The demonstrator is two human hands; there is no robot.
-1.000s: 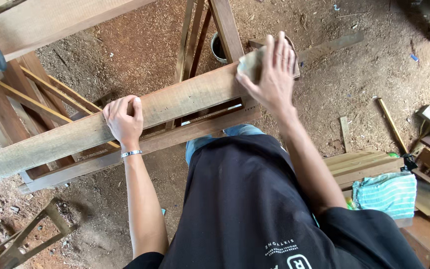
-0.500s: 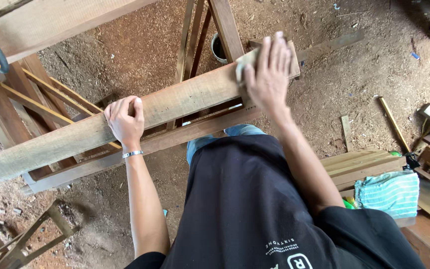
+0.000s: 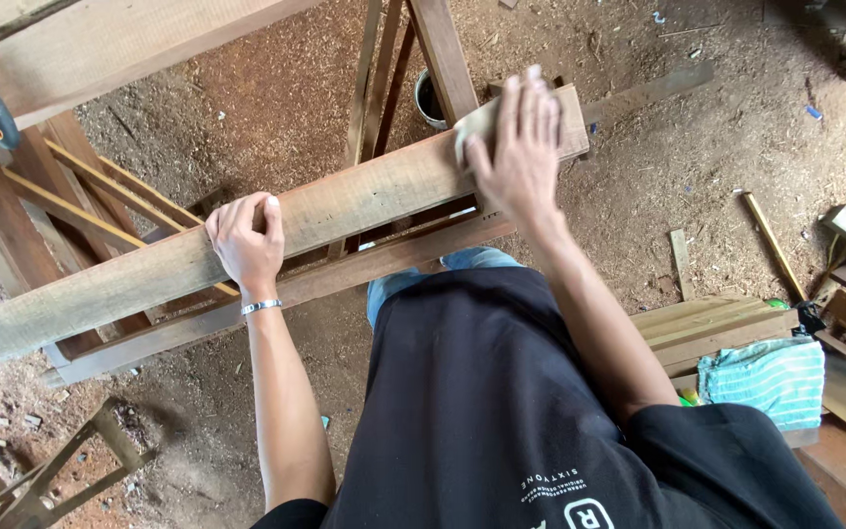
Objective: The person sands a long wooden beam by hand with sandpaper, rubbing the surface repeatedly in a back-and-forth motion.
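Since the earlier frames my right hand (image 3: 519, 147) has slid outward along the plank (image 3: 247, 240), toward its far end in the upper middle of the frame, while my left hand (image 3: 245, 240) has stayed put.

Right fingers (image 3: 531, 113) lie flat and spread a little, palm down, pressing a pale sanding pad (image 3: 472, 127) against the plank's top face. Only a corner of that pad peeks out on the left side of my palm; the rest is hidden under the hand, so I judge it sandpaper or a sanding sponge by its colour and flat shape. Pressing with a flat palm spreads the load evenly over the pad.

Left fingers (image 3: 247, 211) curl over the far edge of the plank, thumb side nearer me, clamped on the wood at centre left. I read that grip as a brace, keeping the board steady against the rubbing. A metal bracelet (image 3: 260, 307) sits on that wrist.

Outward from there, the plank runs diagonally from lower left to upper middle, resting on a wooden frame (image 3: 384, 260) whose rails show beneath it. A small dark tin (image 3: 427, 98) stands on the sawdust-strewn dirt floor (image 3: 707, 157) just beyond. At lower right, stacked boards (image 3: 707, 328) lie beside a striped turquoise cloth (image 3: 761, 377).
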